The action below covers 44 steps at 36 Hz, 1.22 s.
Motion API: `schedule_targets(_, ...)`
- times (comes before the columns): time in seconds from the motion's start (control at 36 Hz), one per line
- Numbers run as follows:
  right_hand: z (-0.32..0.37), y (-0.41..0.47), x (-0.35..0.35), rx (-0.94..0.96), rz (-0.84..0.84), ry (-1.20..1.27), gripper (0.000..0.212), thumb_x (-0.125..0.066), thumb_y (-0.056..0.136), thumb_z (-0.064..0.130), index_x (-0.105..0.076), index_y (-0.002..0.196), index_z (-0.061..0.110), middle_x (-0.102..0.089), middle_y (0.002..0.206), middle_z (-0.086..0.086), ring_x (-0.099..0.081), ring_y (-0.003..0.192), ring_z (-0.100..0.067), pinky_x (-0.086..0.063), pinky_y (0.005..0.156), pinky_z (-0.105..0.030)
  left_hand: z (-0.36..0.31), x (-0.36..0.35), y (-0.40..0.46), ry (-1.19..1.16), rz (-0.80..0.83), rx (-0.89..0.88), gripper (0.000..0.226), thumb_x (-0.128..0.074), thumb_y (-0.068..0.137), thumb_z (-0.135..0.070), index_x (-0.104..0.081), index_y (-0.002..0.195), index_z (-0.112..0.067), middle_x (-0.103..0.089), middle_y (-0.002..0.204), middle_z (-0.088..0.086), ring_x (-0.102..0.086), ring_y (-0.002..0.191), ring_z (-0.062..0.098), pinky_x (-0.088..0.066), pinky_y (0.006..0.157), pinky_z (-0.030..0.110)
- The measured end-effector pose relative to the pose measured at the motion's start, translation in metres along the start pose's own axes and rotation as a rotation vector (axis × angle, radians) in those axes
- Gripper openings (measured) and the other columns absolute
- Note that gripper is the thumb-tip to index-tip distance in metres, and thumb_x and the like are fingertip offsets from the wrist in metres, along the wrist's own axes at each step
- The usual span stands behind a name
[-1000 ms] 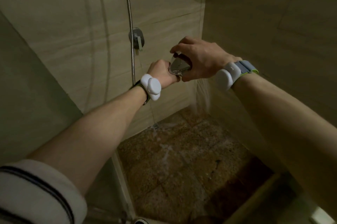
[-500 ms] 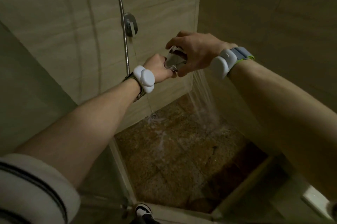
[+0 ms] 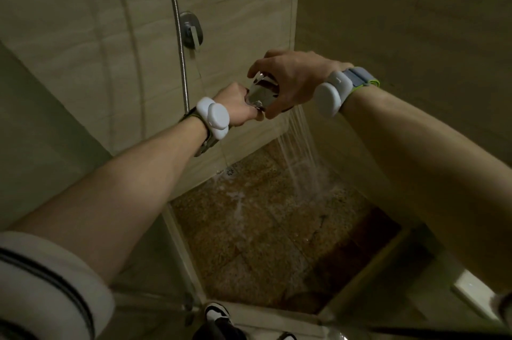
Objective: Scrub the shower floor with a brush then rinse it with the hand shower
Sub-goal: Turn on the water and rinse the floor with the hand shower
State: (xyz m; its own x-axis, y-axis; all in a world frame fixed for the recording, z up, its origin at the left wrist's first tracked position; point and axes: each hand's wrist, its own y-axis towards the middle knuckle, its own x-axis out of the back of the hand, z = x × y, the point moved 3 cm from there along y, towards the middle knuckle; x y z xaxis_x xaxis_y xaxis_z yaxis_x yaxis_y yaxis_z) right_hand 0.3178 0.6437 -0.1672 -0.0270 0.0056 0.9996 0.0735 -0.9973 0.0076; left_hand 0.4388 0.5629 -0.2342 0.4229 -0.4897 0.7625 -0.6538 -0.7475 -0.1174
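The chrome hand shower [image 3: 261,94] is held at chest height over the stall. My left hand [image 3: 235,107] grips its handle from the left. My right hand [image 3: 288,82] curls over the shower head from above and the right. A fan of water [image 3: 302,156] sprays down and to the right from the head onto the brown speckled shower floor [image 3: 266,237]. White foam streaks lie on the wet floor near the round drain [image 3: 229,172]. No brush is in sight.
The metal hose [image 3: 177,32] hangs down the back tiled wall past a chrome wall valve [image 3: 191,32]. A glass panel edge [image 3: 180,242] borders the stall on the left, a raised kerb [image 3: 368,265] on the right. My black-and-white shoe [image 3: 217,314] stands at the threshold.
The spray has swung from falling by the back wall to fanning rightwards onto the floor. Both hands stayed on the hand shower; the view tilted down slightly.
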Motion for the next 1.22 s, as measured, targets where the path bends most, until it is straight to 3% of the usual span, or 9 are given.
schedule_targets(0.33, -0.004, 0.002, -0.007, 0.011, 0.043, 0.059, 0.093, -0.077, 0.067, 0.069, -0.046, 0.145, 0.031, -0.053, 0.128, -0.002, -0.058, 0.110, -0.028, -0.052, 0.085, -0.045, 0.003, -0.003, 0.004, 0.049, 0.029, -0.001, 0.025, -0.080, 0.073, -0.022, -0.059, 0.062, -0.016, -0.057, 0.054, 0.001, -0.052, 0.047, 0.018, -0.040, 0.050, 0.026)
schedule_targets(0.42, -0.005, 0.002, -0.009, 0.030, 0.036, 0.075, 0.087, -0.071, 0.074, 0.067, -0.046, 0.147, 0.027, -0.052, 0.130, -0.005, -0.057, 0.111, -0.028, -0.046, 0.080, -0.039, 0.004, -0.002, 0.006, 0.069, 0.034, -0.003, 0.024, -0.080, 0.074, -0.022, -0.060, 0.062, -0.017, -0.056, 0.054, 0.000, -0.052, 0.047, 0.018, -0.040, 0.050, 0.026)
schedule_targets(0.5, -0.005, 0.003, -0.009, 0.041, 0.032, 0.067, 0.087, -0.078, 0.075, 0.060, -0.045, 0.147, 0.026, -0.050, 0.125, -0.001, -0.054, 0.103, -0.023, -0.041, 0.077, -0.036, 0.005, -0.001, 0.006, 0.088, 0.041, -0.001, 0.021, -0.080, 0.075, -0.023, -0.063, 0.066, -0.015, -0.058, 0.057, 0.001, -0.053, 0.050, 0.018, -0.040, 0.050, 0.025)
schedule_targets(0.69, -0.004, 0.007, -0.014, 0.048, 0.054, 0.071, 0.093, -0.084, 0.071, 0.058, -0.043, 0.148, 0.026, -0.050, 0.128, -0.003, -0.050, 0.099, -0.019, -0.048, 0.079, -0.040, 0.007, 0.002, 0.005, 0.129, 0.051, -0.004, 0.019, -0.079, 0.075, -0.023, -0.065, 0.071, -0.010, -0.057, 0.055, 0.000, -0.050, 0.045, 0.015, -0.037, 0.046, 0.023)
schedule_targets(0.94, 0.001, 0.007, -0.019, 0.046, 0.047, 0.072, 0.088, -0.083, 0.072, 0.058, -0.047, 0.145, 0.025, -0.050, 0.128, -0.004, -0.057, 0.105, -0.026, -0.053, 0.085, -0.044, 0.004, 0.010, 0.001, 0.283, 0.038, -0.010, 0.029, -0.075, 0.074, -0.022, -0.054, 0.055, -0.014, -0.051, 0.053, 0.001, -0.046, 0.048, 0.019, -0.033, 0.049, 0.025)
schedule_targets(1.08, 0.004, 0.008, -0.021, 0.045, 0.024, 0.067, 0.081, -0.083, 0.072, 0.058, -0.051, 0.139, 0.026, -0.049, 0.121, -0.002, -0.055, 0.096, -0.025, -0.044, 0.072, -0.038, 0.003, 0.012, 0.002, 0.349, 0.026, -0.026, 0.032, -0.075, 0.071, -0.020, -0.049, 0.053, -0.014, -0.050, 0.056, 0.003, -0.046, 0.052, 0.020, -0.033, 0.050, 0.027)
schedule_targets(1.22, 0.007, 0.006, -0.015, 0.054, 0.006, 0.055, 0.076, -0.081, 0.074, 0.059, -0.053, 0.136, 0.027, -0.046, 0.115, 0.001, -0.053, 0.092, -0.024, -0.041, 0.070, -0.036, -0.002, 0.018, 0.000, 0.384, 0.019, -0.050, 0.032, -0.073, 0.074, -0.016, -0.048, 0.055, -0.013, -0.047, 0.054, 0.001, -0.042, 0.048, 0.017, -0.028, 0.046, 0.025)
